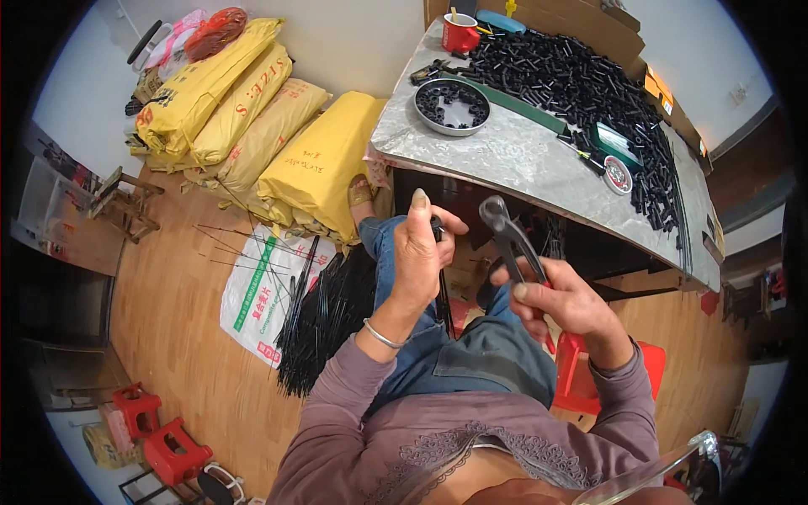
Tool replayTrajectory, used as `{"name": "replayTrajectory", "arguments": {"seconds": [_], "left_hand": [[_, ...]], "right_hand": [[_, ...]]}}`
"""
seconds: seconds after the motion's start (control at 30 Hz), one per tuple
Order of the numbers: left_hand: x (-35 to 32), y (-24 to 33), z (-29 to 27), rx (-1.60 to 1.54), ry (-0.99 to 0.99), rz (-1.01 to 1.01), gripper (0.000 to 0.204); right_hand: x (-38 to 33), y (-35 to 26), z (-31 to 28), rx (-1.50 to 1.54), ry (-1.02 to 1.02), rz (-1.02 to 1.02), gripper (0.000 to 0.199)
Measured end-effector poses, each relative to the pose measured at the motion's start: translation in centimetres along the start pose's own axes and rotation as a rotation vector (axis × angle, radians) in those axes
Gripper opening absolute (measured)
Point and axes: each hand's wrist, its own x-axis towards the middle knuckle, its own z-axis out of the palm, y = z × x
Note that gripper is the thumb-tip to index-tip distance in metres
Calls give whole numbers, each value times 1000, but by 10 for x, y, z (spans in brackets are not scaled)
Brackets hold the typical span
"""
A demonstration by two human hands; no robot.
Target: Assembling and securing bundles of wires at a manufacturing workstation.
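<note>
My left hand [418, 252] is raised over my lap, its fingers closed round a small black piece [437, 228] whose end shows between thumb and forefinger. Dark thin rods [443, 305] show just below that hand; whether they join the piece I cannot tell. In my right hand [560, 299] are end-cutting pincers [507, 229] with red grips, head pointing up and away from me. The pincers' head is apart from the left hand. Both hands are in front of the table's near edge.
The marble-patterned table [530, 164] bears a heap of short black tubes [581, 80], a round tin [454, 128] of small black parts and a red mug [459, 35]. Left, long black rods [328, 311] lie across a white sack [252, 295]. Yellow sacks [316, 160] line the wall.
</note>
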Motion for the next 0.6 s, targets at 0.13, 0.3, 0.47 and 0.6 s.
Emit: {"name": "replayTrajectory", "arguments": {"seconds": [0.13,0.3,0.47,0.6], "left_hand": [[0,1,1,-3,-3,22,66],[-10,2,17,145,22,-23,67],[-9,-4,17,211,59,37,66],[-8,-4,17,223,84,47,64]], "right_hand": [[-6,7,11,-40,-54,203,26],[2,20,4,9,-176,142,27],[5,22,4,126,-214,127,32],[5,20,7,257,-223,179,32]]}}
